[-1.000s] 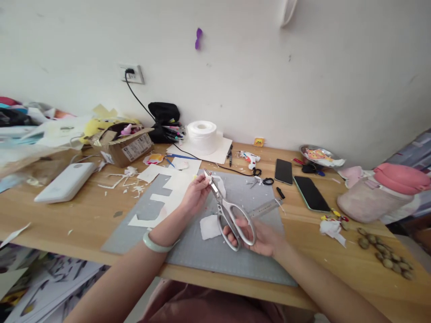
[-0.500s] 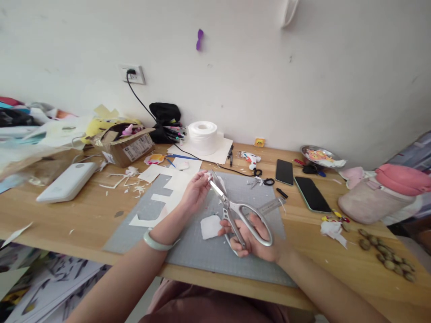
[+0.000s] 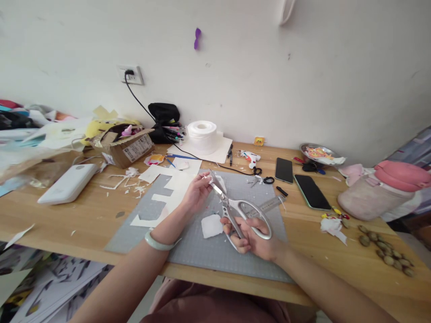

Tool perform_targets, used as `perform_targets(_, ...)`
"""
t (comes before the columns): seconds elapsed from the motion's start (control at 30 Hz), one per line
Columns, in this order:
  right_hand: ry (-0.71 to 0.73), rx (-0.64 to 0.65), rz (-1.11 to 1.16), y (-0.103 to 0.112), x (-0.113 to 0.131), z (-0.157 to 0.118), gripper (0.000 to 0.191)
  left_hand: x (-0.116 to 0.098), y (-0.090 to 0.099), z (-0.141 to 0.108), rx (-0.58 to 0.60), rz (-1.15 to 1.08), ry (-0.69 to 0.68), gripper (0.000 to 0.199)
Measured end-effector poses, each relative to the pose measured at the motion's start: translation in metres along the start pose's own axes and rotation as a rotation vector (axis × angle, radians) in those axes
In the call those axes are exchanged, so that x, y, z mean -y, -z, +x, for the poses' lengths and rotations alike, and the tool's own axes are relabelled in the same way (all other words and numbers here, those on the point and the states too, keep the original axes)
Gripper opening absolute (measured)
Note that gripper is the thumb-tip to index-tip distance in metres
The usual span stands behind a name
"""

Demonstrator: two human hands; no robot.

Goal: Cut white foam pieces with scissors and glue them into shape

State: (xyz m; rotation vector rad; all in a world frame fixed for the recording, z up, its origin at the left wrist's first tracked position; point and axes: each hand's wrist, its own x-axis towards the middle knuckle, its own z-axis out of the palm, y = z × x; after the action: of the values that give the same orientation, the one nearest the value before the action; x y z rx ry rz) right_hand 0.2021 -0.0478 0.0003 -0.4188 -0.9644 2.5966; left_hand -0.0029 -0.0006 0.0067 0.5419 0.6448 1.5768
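Power bank [image 3: 69, 185] in white lies farthest left of what I pick out from my remote seat, on the wooden desk [image 3: 84, 229]; an open cardboard box [image 3: 126, 148] sits behind it. Next I see cut white paper [image 3: 173, 186], partly over the grey cutting mat [image 3: 262, 264]. The left hand [image 3: 198, 193] pinches a small white scrap [image 3: 210, 178], mostly hidden, at the tips of the metal scissors [image 3: 227, 208]. Those are raised above the mat, their handles gripped by the right hand [image 3: 252, 237], beside a rounded white piece [image 3: 212, 226]. Rightward, I find a ruler [image 3: 269, 204], then two phones [image 3: 312, 192].
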Motion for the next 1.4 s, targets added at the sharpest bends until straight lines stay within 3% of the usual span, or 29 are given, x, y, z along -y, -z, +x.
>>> perform_targets(0.27,0.01,-0.023,0.003,0.0,0.001,0.002,0.044,0.007,0.004,0.001,0.084,0.013,0.111,0.011)
perform_targets(0.5,0.06,-0.027,-0.14,0.006,-0.003,0.002,0.04,0.01,0.012,0.003,0.179,-0.004,0.157,0.014)
perform_targets(0.9,0.037,-0.1,-0.284,0.003,-0.004,0.002,0.041,0.008,0.004,0.0,0.127,0.002,0.158,0.017)
perform_targets(1.07,0.019,-0.181,-0.368,0.001,-0.003,-0.002,0.063,0.008,-0.004,-0.006,0.162,0.005,0.144,0.021)
perform_targets(1.23,-0.003,-0.053,-0.349,0.006,0.0,-0.005,0.083,0.01,-0.01,-0.012,0.192,0.013,0.165,0.025)
perform_targets(1.4,-0.002,-0.1,-0.349,0.005,0.002,-0.004,0.077,0.012,-0.007,-0.012,0.187,0.024,0.195,0.024)
